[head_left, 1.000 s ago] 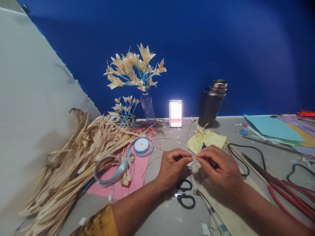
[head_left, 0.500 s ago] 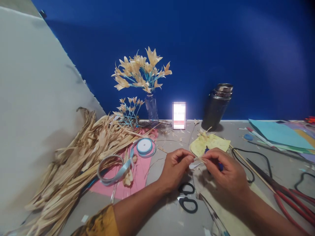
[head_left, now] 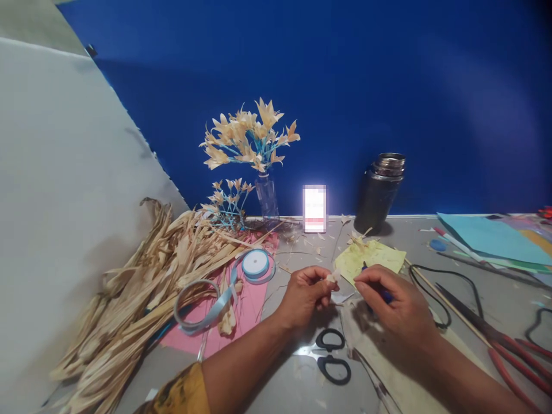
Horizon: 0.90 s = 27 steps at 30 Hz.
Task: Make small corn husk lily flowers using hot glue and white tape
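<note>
Beside the dried leaf pile (head_left: 142, 299) and blue ribbon spool (head_left: 255, 264), the left hand (head_left: 307, 293), now drawn apart from the right, pinches a small pale leaf piece (head_left: 332, 278), while the right hand (head_left: 394, 305) closes around a blue pen (head_left: 382, 293), with black scissors (head_left: 330, 356) lying just below both hands.

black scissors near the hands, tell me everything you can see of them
The black scissors lie flat on the grey table, just in front of the left hand and beside the right hand; neither hand touches them. Two black loop handles, plastic by the look, sit one behind the other. The metal blades point left toward the left forearm, shining in the light and apparently closed. A pale paper sheet lies just to their right.
</note>
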{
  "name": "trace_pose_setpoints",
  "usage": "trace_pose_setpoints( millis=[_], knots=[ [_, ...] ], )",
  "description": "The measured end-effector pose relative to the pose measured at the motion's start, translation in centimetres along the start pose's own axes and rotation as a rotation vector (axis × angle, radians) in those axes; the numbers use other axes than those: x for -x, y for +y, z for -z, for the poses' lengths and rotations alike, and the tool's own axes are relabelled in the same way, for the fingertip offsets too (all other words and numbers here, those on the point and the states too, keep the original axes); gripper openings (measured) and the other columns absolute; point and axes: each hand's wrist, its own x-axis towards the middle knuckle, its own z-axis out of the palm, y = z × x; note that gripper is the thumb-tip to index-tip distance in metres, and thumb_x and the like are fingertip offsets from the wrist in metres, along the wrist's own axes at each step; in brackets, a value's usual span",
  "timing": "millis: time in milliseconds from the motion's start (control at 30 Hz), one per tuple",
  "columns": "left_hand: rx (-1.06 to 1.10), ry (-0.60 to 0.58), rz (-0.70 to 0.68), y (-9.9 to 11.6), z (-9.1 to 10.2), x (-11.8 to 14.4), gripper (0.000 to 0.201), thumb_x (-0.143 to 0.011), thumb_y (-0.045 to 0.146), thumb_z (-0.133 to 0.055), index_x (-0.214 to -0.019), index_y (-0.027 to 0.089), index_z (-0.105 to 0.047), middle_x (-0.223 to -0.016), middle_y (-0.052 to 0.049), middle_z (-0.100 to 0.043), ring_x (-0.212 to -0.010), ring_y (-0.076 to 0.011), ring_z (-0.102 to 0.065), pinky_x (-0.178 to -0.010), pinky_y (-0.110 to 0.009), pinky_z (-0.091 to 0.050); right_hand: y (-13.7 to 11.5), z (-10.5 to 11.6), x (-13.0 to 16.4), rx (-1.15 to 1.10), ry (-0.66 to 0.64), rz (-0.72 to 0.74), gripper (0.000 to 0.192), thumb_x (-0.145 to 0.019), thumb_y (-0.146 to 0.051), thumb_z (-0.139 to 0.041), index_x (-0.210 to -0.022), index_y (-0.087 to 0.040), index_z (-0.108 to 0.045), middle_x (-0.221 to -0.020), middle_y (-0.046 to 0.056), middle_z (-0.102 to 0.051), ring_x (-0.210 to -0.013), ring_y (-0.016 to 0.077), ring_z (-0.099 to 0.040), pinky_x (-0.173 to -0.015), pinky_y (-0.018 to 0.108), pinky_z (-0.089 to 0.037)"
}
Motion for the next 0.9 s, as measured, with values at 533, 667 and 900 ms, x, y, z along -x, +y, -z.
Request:
trace_pose_setpoints(
  millis=[533,667,900],
  knots=[
    [0.051,0.11,-0.032,2.0,4.8,2.4,0.05,-0.068,0.05,-0.091,-0.077,0.017,-0.054,-0.062,0.007,-0.057,-0.041,-0.001,-0.035,-0.041,-0.017,-0.019,3.0,0.0,-1.1,0.236,-0.058,0.178,0.02,-0.102,-0.025,-0.053,-0.086,-0.022,-0.065,-0.079,0.003,-0.066,-0.072,0.0185,-0.062,-0.066,0.03,-0.047],
    [-0.015,0.106,0.004,0.9,5.2,2.3,0.049,-0.073,0.056,-0.086,-0.078,0.019,-0.054,-0.049,0.009,-0.049,-0.04,-0.0028,-0.031,-0.043,-0.018,-0.019,3.1,0.4,-1.2,0.37,-0.037,0.346,0.019,-0.104,-0.021,-0.051,-0.093,-0.021,-0.065,-0.081,0.004,-0.068,-0.075,0.02,-0.063,-0.07,0.032,-0.046],
    [0.001,0.165,0.111,0.0,5.2,2.4,0.051,-0.071,0.058,-0.086,-0.075,0.019,-0.053,-0.047,0.008,-0.048,-0.039,-0.0037,-0.03,-0.042,-0.019,-0.02,4.1,1.5,-1.4,0.558,0.011,0.405,0.014,-0.104,-0.019,-0.053,-0.096,-0.018,-0.065,-0.082,0.007,-0.072,-0.077,0.0229,-0.064,-0.074,0.035,-0.045]
  ],
)
